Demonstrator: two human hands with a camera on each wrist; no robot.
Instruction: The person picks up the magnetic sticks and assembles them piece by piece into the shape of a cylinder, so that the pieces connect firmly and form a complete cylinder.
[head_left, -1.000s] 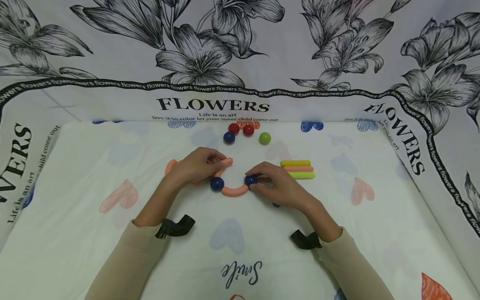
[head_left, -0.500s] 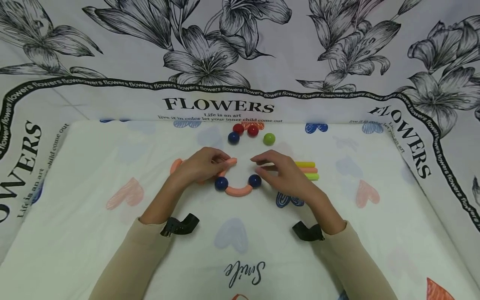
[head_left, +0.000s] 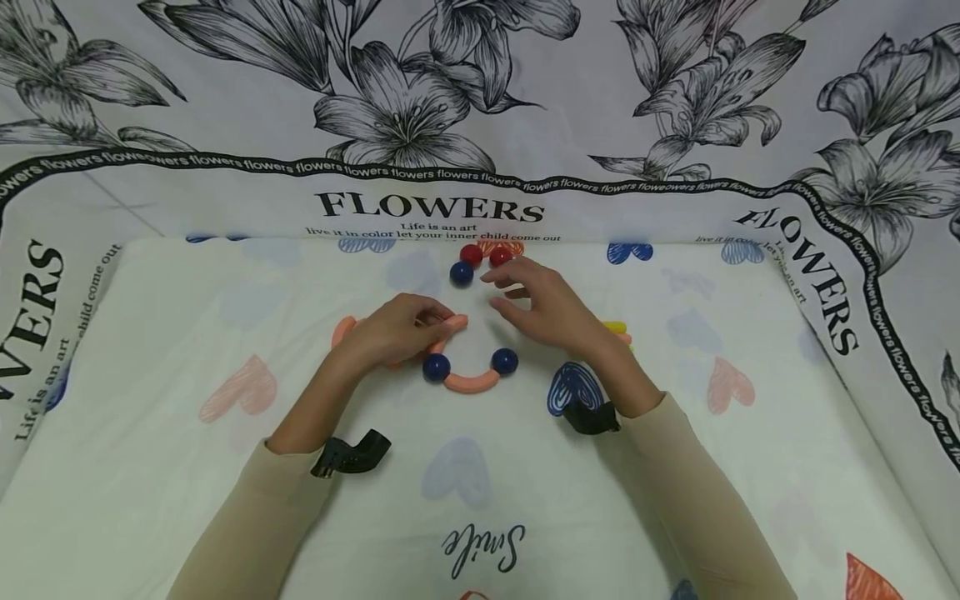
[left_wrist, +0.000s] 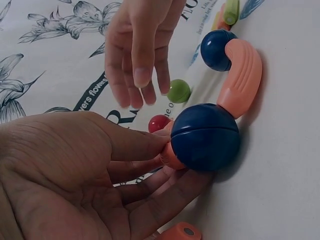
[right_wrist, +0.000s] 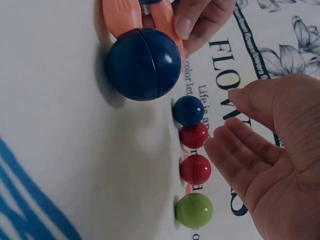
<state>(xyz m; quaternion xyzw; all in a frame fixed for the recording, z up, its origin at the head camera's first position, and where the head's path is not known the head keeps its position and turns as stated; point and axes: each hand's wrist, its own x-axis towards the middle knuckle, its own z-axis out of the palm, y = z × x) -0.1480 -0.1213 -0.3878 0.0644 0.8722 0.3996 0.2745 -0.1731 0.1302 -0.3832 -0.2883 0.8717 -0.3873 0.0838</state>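
Note:
My left hand (head_left: 397, 333) pinches a curved orange rod (head_left: 456, 322) between thumb and fingers. That rod meets a dark blue ball (head_left: 436, 367), which joins a second curved orange rod (head_left: 471, 383) ending at another blue ball (head_left: 505, 361). Together they form an open curve on the cloth. My right hand (head_left: 547, 304) holds nothing and reaches over the cloth with parted, gently bent fingers. Near its fingertips in the head view are a red ball (head_left: 500, 256) and a loose blue ball (head_left: 461, 273). A green ball (right_wrist: 194, 210), hidden in the head view, shows in the right wrist view.
Another red ball (head_left: 471, 254) sits behind the loose blue one. Beyond my right wrist lie straight yellow, orange and green sticks (head_left: 615, 327), partly covered. More orange pieces (head_left: 342, 329) lie beside and under my left hand. A heart-printed white cloth (head_left: 150, 400) covers the surface.
My right hand has let go of the right-hand blue ball of the curve and moved away toward the loose balls at the back. My left hand keeps its hold on the orange rod.

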